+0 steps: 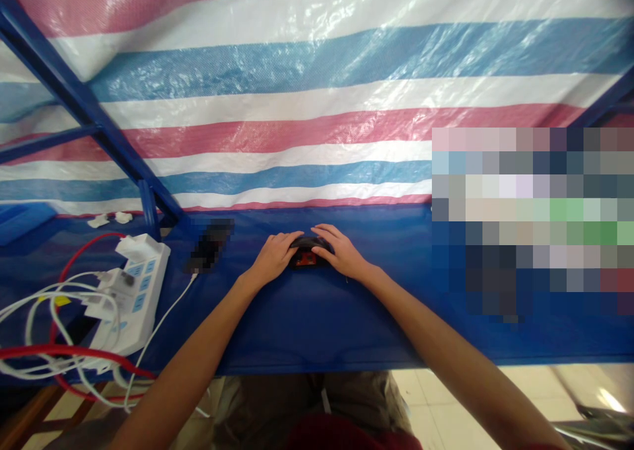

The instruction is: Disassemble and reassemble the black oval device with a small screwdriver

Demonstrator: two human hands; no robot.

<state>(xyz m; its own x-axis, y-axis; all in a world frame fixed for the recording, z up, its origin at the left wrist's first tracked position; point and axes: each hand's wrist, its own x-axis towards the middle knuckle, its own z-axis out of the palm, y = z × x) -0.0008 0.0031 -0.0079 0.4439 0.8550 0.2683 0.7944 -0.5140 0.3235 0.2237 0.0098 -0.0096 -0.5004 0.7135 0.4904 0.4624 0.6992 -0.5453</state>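
A small black rounded object with a red patch on its near side (305, 260) rests on the blue surface; its exact kind I cannot make out. My left hand (275, 256) is closed round its left end, with the fingers reaching over the far side. Round the right end curls my right hand (341, 250), its thumb along the near side and its fingers over the back. Both forearms come in from the near edge. Part of the object is hidden under my fingers.
Left of my hands lies a blurred dark phone (208, 248) on a white charging cable (163, 318). A white power strip (153, 291) holds chargers, with tangled white and red cords. A blue metal frame (89, 100) and striped sheeting (297, 133) stand behind. The right side is pixelated.
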